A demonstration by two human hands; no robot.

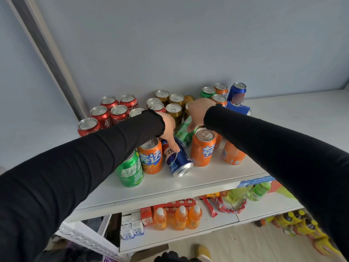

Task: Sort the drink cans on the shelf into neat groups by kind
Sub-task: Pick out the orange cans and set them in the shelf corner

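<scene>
Reaching over the top shelf point(188, 183), our left hand point(169, 129) curls round a tipped blue can point(178, 159) mid-shelf. Our right hand point(198, 112) grips a lying green can point(186, 132) behind it. Bare shelf lies along the front edge.

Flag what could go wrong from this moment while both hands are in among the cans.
1. The blue can under the left hand lies on its side, its end toward the shelf front edge; it might roll off.
2. The right hand reaches the tipped green can between upright gold cans and an orange can; the sleeve may knock them.
</scene>
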